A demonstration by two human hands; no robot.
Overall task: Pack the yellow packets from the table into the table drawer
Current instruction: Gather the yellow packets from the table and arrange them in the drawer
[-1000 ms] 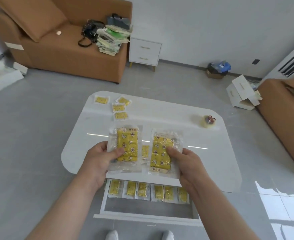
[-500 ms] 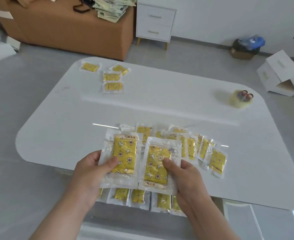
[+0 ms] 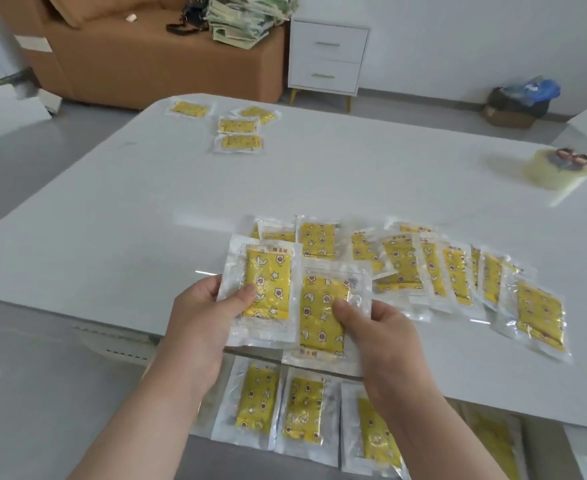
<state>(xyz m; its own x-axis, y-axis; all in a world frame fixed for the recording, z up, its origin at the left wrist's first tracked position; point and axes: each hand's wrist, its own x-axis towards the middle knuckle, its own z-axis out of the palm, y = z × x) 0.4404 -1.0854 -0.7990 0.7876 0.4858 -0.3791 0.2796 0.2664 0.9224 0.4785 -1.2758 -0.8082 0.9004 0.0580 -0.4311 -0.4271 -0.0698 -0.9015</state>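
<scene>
The person stands at the near edge of a glossy white desk with rounded corners (image 3: 119,209), and the open drawer (image 3: 216,459) below that edge is the landmark for everything here. Each hand has a grip closed on one packet: the left hand (image 3: 198,327) pinches a clear plastic packet with a yellow star-and-moon printed pad inside (image 3: 268,289), thumb on its face, and the right hand (image 3: 385,341) holds a second yellow packet of the same kind (image 3: 319,317) the same way. Both packets are held just above the drawer's back edge, side by side and overlapping slightly, not yet lowered in.

Inside the drawer a row of yellow packets (image 3: 299,410) already lies flat, edge to edge; at least three show clearly, with more partly hidden under the right forearm and the desk's lip. So part of the packing looks done.

Plenty is left, as I judge it. Just beyond the drawer, a fanned spread of yellow packets (image 3: 423,268) lies overlapped on the desk, running off to the right. Far from the drawer, at the desk's back left, sits a small cluster of four packets (image 3: 236,128). A roll of clear tape (image 3: 558,171) rests far back to the right.
</scene>
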